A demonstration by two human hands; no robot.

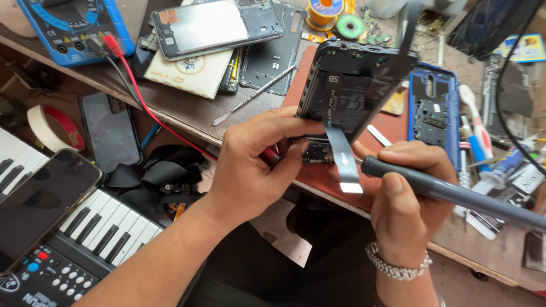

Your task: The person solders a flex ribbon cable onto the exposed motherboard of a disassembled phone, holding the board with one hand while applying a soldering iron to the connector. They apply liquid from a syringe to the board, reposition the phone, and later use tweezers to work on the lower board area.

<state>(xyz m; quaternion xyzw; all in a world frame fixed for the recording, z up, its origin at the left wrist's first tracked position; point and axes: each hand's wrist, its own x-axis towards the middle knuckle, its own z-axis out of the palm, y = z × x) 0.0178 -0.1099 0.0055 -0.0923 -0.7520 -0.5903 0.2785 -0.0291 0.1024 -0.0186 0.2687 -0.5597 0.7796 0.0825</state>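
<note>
- An opened phone [347, 91], back cover off and dark insides bared, is held tilted above the counter [187, 113], its lower edge between the fingers [267, 128] of the left hand [250, 170].
- The left fingers are closed on that lower edge, thumb beneath; a small red-and-dark object [272, 157] is also tucked under them, and what it is cannot be told.
- A grey ribbon cable [343, 156] hangs loose from the phone's middle, just beside the right fingertips.
- The phone is judged light and stiff at its frame but fragile within; a hold by the outer rim is judged safest, away from the cable and the exposed board.
- The ribbon is judged thin, soft and easily creased or torn.
- The right hand [406, 193] is wrapped shut around a dark soldering iron [449, 193], its tip hidden close to the phone's lower end.
- Beyond the right fingers lies a blue phone frame [433, 111]; beyond the left fingers, another stripped phone [216, 25], a metal pry tool [253, 95] and a blue multimeter [71, 25].
</note>
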